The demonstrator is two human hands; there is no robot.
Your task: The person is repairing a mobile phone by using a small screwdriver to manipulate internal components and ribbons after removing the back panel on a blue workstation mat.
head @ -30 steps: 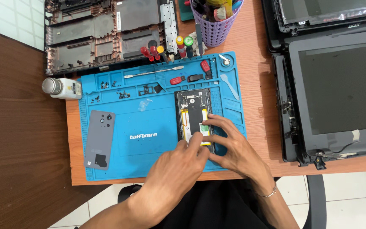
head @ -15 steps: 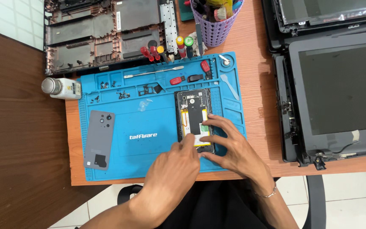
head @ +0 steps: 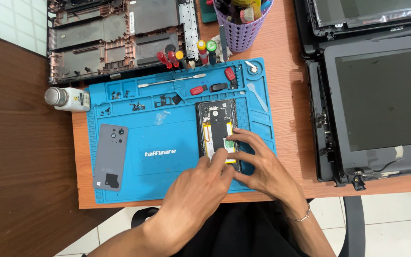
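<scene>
Opened smartphone [head: 218,133], back cover off, lying at the 3 o'clock part of my blue repair mat [head: 167,176] on the counter [head: 291,95]. My left hand [head: 200,190] presses curled fingertips on its lower end; my right hand [head: 258,164] spreads fingers over its lower right edge, gripping nothing. Grey back cover [head: 110,156] lies at 9 o'clock, well apart.

2 hands [head: 229,178] on opened phone [head: 218,131], blue mat [head: 167,157], grey back cover [head: 110,157]
</scene>
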